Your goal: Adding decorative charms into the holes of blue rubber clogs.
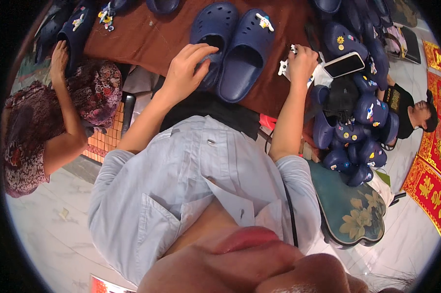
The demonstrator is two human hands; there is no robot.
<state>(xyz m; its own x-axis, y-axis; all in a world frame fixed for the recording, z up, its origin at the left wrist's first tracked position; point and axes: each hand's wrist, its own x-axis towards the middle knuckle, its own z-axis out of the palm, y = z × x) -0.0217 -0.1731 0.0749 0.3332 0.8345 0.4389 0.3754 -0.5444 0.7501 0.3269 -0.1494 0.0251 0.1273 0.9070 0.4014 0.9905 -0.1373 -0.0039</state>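
1. Because the navy foam clog [208, 41] under your left hand [186, 66] looks light, soft and springy, you can probably take it by the heel rim or side wall without much squeeze; it lies on the brown table [142, 39], touching its mate [247, 53].
2. Your left hand rests curled over that clog's heel end, fingers loosely bent, not clamped.
3. Your right hand [302, 61] is closed around small white charms [285, 66], likely slippery and easy to drop.
4. Both your forearms reach forward, elbows bent, the right one beside a phone [344, 64].
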